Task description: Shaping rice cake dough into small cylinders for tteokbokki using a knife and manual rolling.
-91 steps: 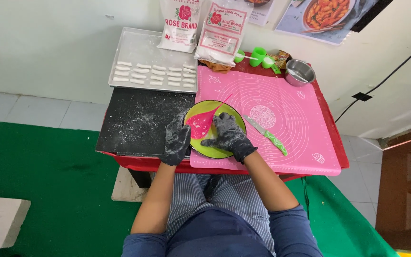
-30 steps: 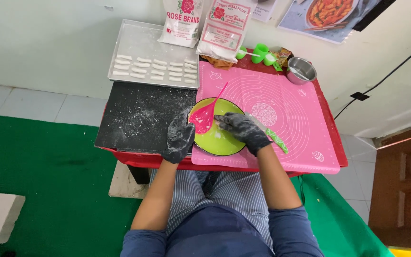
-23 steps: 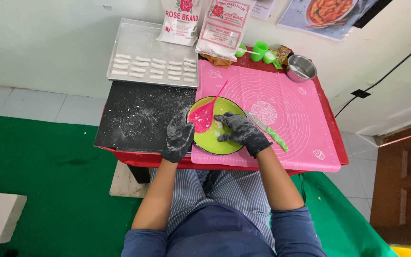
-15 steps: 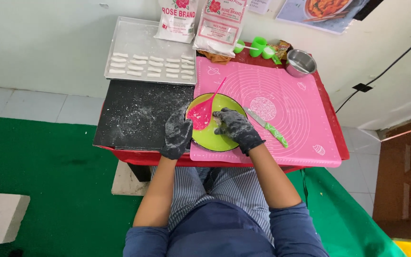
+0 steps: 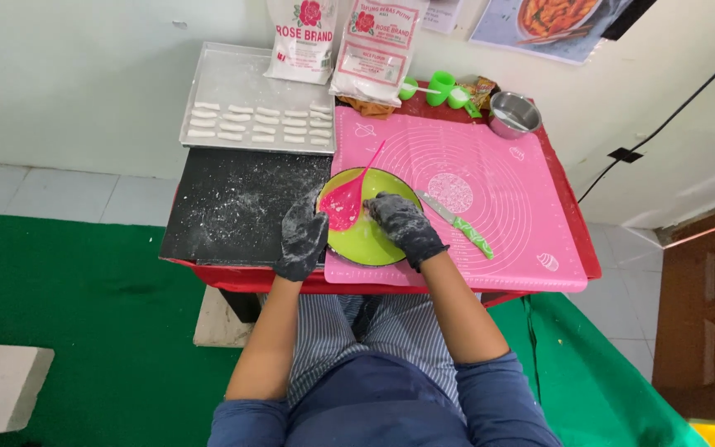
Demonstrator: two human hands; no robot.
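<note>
**Gloved hands at a green plate on a low red surface**

A low red surface (image 5: 568,240) stands against a pale wall on white tiles and green flooring (image 5: 68,323), seen from above the seated person's lap. The landmark is a round green plate (image 5: 374,240) lying on the near left part of a pink baking mat (image 5: 490,190).

The left hand (image 5: 302,237), in a floured dark glove, sits at the plate's left rim, its fingers curled downward against the edge; whether they grip it cannot be told. The right hand (image 5: 403,228), gloved the same, rests over the plate's right half, its fingers bent together toward a pink spoon-shaped scraper (image 5: 347,203). That scraper lies on the plate's upper left, its handle pointing up and away past the far rim; whether the fingertips touch it cannot be told.

Just right of the plate a green-handled knife (image 5: 459,225) lies slantwise on the mat. Left of the plate is a flour-dusted black board (image 5: 237,203). Beyond that board, a metal tray (image 5: 233,83) holds rows of small white dough pieces (image 5: 262,122). Two flour bags (image 5: 345,41) lean at the wall beyond the plate, with green cups (image 5: 439,87) and a small steel bowl (image 5: 515,113) to their right.
</note>
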